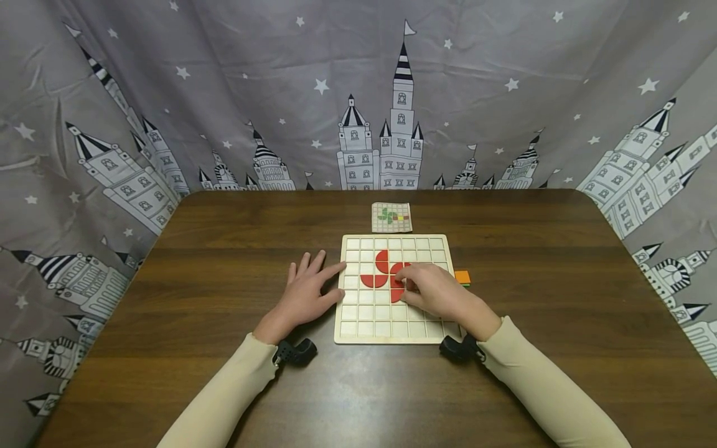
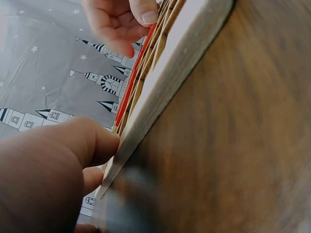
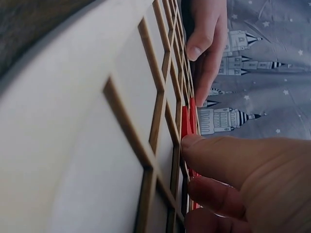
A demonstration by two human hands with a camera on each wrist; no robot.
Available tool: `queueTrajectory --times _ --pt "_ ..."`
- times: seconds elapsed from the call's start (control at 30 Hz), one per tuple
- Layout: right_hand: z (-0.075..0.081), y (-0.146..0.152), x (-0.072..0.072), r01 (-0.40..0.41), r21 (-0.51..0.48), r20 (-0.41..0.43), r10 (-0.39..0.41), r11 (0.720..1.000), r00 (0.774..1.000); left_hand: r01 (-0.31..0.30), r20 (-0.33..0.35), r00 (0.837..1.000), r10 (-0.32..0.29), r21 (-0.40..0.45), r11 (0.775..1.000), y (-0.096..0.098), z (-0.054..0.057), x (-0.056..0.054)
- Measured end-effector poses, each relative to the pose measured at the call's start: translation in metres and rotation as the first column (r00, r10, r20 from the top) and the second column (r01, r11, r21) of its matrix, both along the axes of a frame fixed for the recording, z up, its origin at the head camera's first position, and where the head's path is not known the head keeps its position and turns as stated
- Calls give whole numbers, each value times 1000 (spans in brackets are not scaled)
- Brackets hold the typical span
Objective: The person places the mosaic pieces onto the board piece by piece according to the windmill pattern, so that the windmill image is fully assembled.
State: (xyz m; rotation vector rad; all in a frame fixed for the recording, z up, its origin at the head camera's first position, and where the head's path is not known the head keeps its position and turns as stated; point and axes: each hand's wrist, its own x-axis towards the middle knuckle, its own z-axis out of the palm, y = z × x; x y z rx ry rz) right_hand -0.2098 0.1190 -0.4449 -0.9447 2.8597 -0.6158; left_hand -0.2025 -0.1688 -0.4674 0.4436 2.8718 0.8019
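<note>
A pale wooden grid board lies flat on the table. Several red quarter-circle tiles sit in its middle cells, forming part of a pinwheel shape. My right hand reaches over the board from the right, its curled thumb and fingers on a red tile at the lower right of that shape. In the right wrist view the thumb touches red tile edges; the fingers partly hide the tiles. My left hand rests beside the board, fingers spread, with index finger and thumb touching its left edge.
A small pattern card with green, yellow and red shapes lies just beyond the board. At the board's right side, an orange tile rests over something green. The brown wooden table reaches back to a grey castle-print curtain.
</note>
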Motion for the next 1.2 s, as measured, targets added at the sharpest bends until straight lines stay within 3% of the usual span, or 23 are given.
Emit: queueTrajectory --times 0.77,1.2 --pt "-8 2 -1 -16 -96 -44 12 995 999 -4 4 1000 4 17 1000 -2 -2 0" --pt "-4 3 -1 27 -97 0 -27 995 1000 3 4 1000 -3 25 1000 -1 -1 0"
